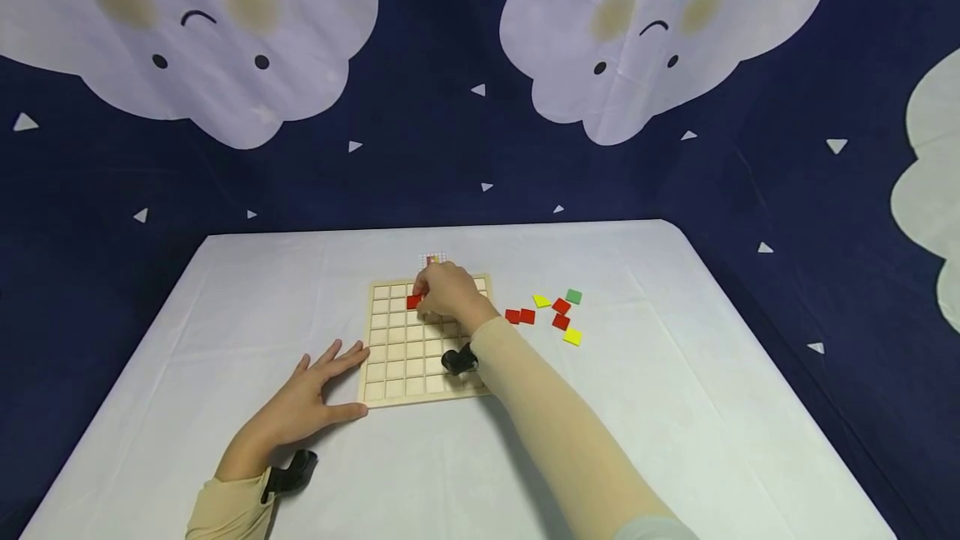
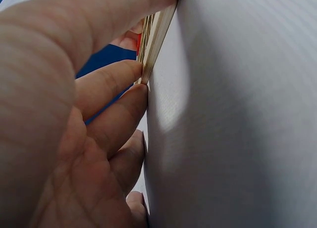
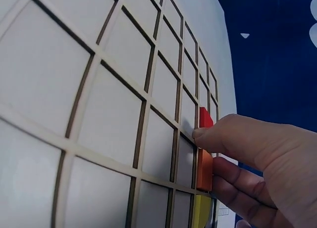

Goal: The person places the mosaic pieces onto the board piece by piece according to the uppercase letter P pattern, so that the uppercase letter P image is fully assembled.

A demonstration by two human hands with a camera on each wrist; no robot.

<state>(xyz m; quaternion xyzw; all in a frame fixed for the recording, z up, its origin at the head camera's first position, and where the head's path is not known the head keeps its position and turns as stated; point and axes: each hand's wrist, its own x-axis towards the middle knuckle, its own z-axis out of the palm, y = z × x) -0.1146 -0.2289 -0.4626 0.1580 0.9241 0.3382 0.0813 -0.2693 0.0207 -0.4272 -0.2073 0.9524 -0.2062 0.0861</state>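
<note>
Table (image 1: 675, 415); board (image 1: 395, 351) on it. Left hand (image 1: 311, 398): wide, touching board's left edge. Right hand (image 1: 450, 290): narrow, pinching 1 red tile (image 1: 413, 302) at board's far half. Card (image 1: 432, 258): just beyond board. Orange tile (image 3: 203, 171), yellow tile (image 3: 200, 211): also on board. 7 loose tiles (image 1: 528, 317) right of board: 4 red, 2 yellow, 1 green.

Loose tiles (image 1: 561, 322) lie right of the board (image 1: 395, 370)
</note>
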